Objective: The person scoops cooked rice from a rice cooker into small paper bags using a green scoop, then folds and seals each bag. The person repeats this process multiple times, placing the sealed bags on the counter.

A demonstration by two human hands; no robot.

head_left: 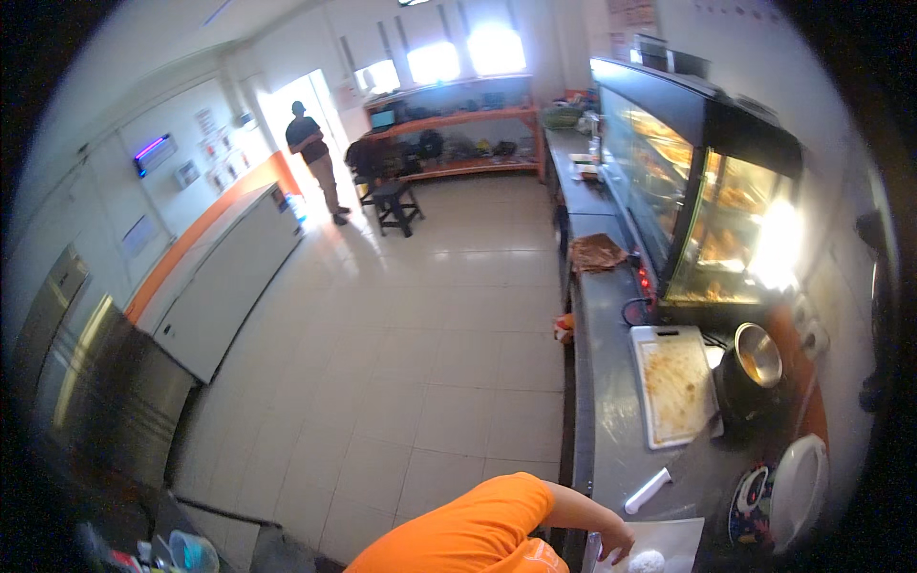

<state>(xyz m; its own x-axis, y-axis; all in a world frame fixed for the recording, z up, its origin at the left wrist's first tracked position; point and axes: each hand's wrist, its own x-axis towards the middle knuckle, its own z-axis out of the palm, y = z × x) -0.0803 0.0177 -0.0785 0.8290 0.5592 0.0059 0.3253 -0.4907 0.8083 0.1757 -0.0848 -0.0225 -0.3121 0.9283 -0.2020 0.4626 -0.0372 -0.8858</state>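
Note:
My left arm, in an orange sleeve, reaches from the lower edge toward the counter on the right. My left hand (616, 541) is over a white sheet (680, 537) with its bent fingers pointing down and a little apart. Nothing shows clearly between them. Beside the fingertips, on the sheet, is a rounded white lump (647, 562), cut by the lower edge; its kind is not clear. A knife with a white handle (648, 491) lies just beyond the sheet. My right hand is not in view.
A stained white cutting board (673, 387) and a dark pot (750, 401) with a metal bowl (757, 354) stand on the steel counter (611, 382). A lit glass food cabinet (726, 224) is behind them. A white lid (799, 492) leans right. A person (308, 153) stands by the doorway.

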